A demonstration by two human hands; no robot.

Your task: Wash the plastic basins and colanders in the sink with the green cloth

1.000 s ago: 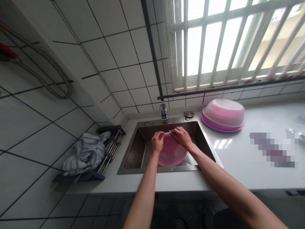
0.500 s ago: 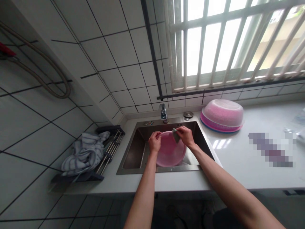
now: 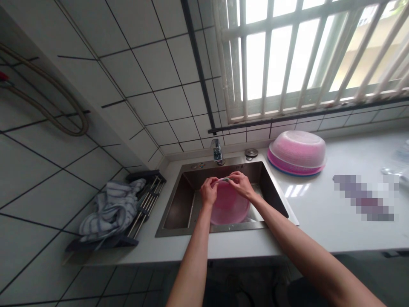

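A pink plastic basin point(image 3: 230, 207) is tilted inside the steel sink point(image 3: 179, 209), its opening towards me. My left hand point(image 3: 208, 192) is closed on the basin's rim at the upper left. In my right hand point(image 3: 240, 184), a small grey-green cloth point(image 3: 226, 179) is pinched against the top of the rim, close to my left fingers. Most of the cloth is hidden by the fingers. Just behind both hands stands the chrome faucet point(image 3: 217, 150).
Upside-down pink basins point(image 3: 297, 151) are stacked on the counter right of the sink, near a drain strainer point(image 3: 251, 152). On the left, a striped towel point(image 3: 111, 211) lies over a metal-barred rack point(image 3: 148, 204). A barred window point(image 3: 275, 64) is above. Part of the right counter is pixelated.
My right hand has moved left along the rim with the cloth, close to my left hand. The cloth hung down before and is now folded over the rim. My left hand still grips the basin.
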